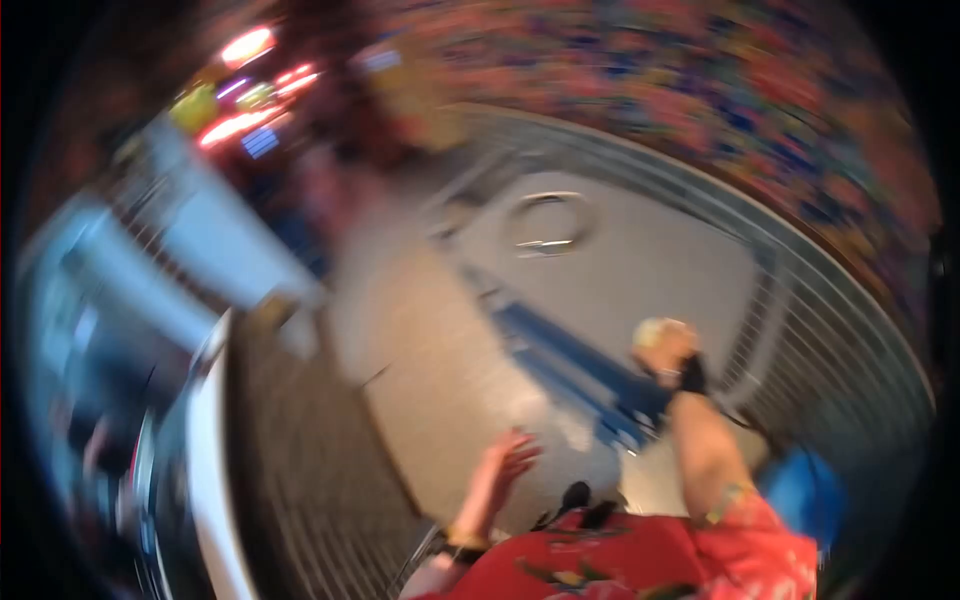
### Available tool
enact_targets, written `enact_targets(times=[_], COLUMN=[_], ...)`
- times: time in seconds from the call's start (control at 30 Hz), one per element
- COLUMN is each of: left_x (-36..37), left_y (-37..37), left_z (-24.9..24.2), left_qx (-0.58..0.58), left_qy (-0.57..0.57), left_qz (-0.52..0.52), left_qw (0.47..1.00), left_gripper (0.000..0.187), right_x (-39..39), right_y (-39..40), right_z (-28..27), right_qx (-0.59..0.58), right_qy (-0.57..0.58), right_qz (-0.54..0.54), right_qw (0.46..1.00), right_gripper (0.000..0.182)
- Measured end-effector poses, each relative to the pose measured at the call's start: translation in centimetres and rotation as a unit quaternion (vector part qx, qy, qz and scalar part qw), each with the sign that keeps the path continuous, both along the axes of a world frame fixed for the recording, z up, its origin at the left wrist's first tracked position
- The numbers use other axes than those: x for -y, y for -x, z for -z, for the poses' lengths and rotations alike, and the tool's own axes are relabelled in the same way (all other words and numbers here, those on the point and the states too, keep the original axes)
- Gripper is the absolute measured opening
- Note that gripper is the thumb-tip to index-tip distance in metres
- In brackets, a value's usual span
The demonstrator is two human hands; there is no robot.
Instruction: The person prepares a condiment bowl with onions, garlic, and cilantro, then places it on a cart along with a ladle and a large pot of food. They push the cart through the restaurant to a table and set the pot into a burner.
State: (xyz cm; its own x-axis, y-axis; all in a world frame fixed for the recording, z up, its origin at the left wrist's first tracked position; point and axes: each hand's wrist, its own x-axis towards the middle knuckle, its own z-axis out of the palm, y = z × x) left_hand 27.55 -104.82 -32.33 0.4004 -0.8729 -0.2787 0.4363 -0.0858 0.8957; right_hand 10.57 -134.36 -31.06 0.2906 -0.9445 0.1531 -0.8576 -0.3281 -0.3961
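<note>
My left hand [505, 462] is low in the middle, over a beige surface [420, 340], with its fingers apart and nothing visible in it. To the right, my right hand [665, 348] is curled at the end of my stretched arm, above the edge of a grey panel [640, 265]. Something pale shows at its fingers, too blurred to name. A dark band circles the right wrist. On the grey panel lies a shiny ring shape [548, 222]. A long blue strip [570, 360] runs between the beige surface and the panel, towards my right hand.
A ribbed metal rim [820, 330] curves round the right side. Beyond it is a colourful patterned floor [640, 70]. A blue object [805, 492] is beside my right sleeve. Bright lights [245, 105] glow at the upper left, and a white curved edge [208, 450] stands at the left.
</note>
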Motion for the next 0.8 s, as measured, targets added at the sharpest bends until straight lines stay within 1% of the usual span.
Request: enact_targets(times=[0.03, 0.07, 0.1, 0.13, 0.17, 0.2, 0.23, 0.27, 0.3, 0.33, 0.37, 0.4, 0.43, 0.47, 0.5, 0.57, 0.6, 0.67, 0.7, 0.73, 0.8], left_x=[1.2, 3.0, 4.8, 7.3, 9.8, 11.5, 13.3, 15.7, 18.1, 20.0, 21.6, 24.1, 25.4, 25.9, 25.5, 23.1, 22.1, 20.0, 18.6, 17.7, 16.6], left_y=[-0.8, -1.5, -2.9, -3.3, -3.2, -2.5, -1.4, -0.2, 1.2, 2.9, 5.7, 6.8, 10.8, 15.3, 20.1, 29.9, 34.6, 44.0, 48.7, 53.3, 62.8], left_z=[0.0, 0.1, 0.7, 0.5, -0.1, -1.2, -1.8, -1.8, -2.1, -2.6, -3.9, -4.9, -6.9, -9.2, -11.6, -15.8, -16.0, -16.0, -16.1, -16.0, -16.5], left_qx=[0.020, 0.054, 0.028, 0.025, 0.007, 0.051, 0.095, 0.094, 0.203, 0.308, 0.310, 0.305, 0.302, 0.301, 0.300, 0.269, 0.246, 0.214, 0.207, 0.177, 0.130], left_qy=[-0.014, -0.044, -0.057, -0.091, -0.098, -0.071, -0.037, -0.034, 0.013, 0.066, 0.078, 0.140, 0.203, 0.240, 0.275, 0.296, 0.352, 0.437, 0.467, 0.478, 0.516], left_qz=[-0.002, -0.009, -0.005, 0.003, 0.007, 0.077, 0.126, 0.157, 0.172, 0.178, 0.190, 0.210, 0.233, 0.254, 0.271, 0.346, 0.380, 0.437, 0.463, 0.491, 0.522], left_qw=[1.000, 0.998, 0.998, 0.996, 0.995, 0.993, 0.987, 0.982, 0.964, 0.932, 0.928, 0.918, 0.902, 0.887, 0.872, 0.849, 0.819, 0.756, 0.724, 0.707, 0.667], left_gripper=[0.049, 0.045, 0.044, 0.042, 0.032, 0.037, 0.042, 0.042, 0.030, 0.019, 0.019, 0.012, 0.007, 0.008, 0.010, 0.010, 0.009, 0.010, 0.011, 0.011, 0.012], right_x=[3.1, 3.5, 2.5, 1.5, 0.5, -0.3, -1.8, -4.1, -6.7, -8.9, -11.3, -12.4, -15.4, -18.5, -22.0, -29.2, -32.8, -38.9, -41.6, -43.7, -46.8], right_y=[-0.8, -0.6, -0.3, -0.2, 0.1, 0.6, 2.0, 4.7, 7.8, 11.1, 14.8, 16.2, 20.5, 24.2, 27.7, 33.9, 36.3, 40.1, 41.7, 43.1, 45.0], right_z=[5.5, 5.1, 3.9, 3.3, 2.6, 1.4, 1.1, -0.5, -1.5, -1.6, -1.4, 0.4, 0.0, 1.7, 2.1, 4.2, 5.0, 4.7, 5.5, 6.2, 4.9], right_qx=[-0.016, 0.000, 0.015, 0.035, 0.045, 0.113, 0.218, 0.215, 0.218, 0.216, 0.212, 0.184, 0.167, 0.168, 0.136, 0.134, 0.133, 0.147, 0.144, 0.139, 0.167], right_qy=[-0.127, -0.134, -0.062, 0.016, 0.106, 0.164, 0.148, 0.103, 0.059, 0.045, 0.030, 0.040, 0.003, 0.013, -0.040, -0.014, 0.021, -0.009, 0.019, 0.005, 0.001], right_qz=[0.010, 0.015, 0.029, 0.030, 0.031, -0.070, -0.134, -0.160, -0.195, -0.171, -0.149, -0.098, -0.043, 0.059, 0.141, 0.286, 0.357, 0.457, 0.487, 0.518, 0.558], right_qw=[0.992, 0.991, 0.998, 0.999, 0.993, 0.978, 0.955, 0.958, 0.954, 0.960, 0.965, 0.977, 0.985, 0.984, 0.980, 0.949, 0.924, 0.877, 0.861, 0.844, 0.813], right_gripper=[0.045, 0.046, 0.048, 0.049, 0.050, 0.052, 0.052, 0.049, 0.047, 0.046, 0.044, 0.040, 0.036, 0.031, 0.031, 0.034, 0.031, 0.028, 0.028, 0.027, 0.025])
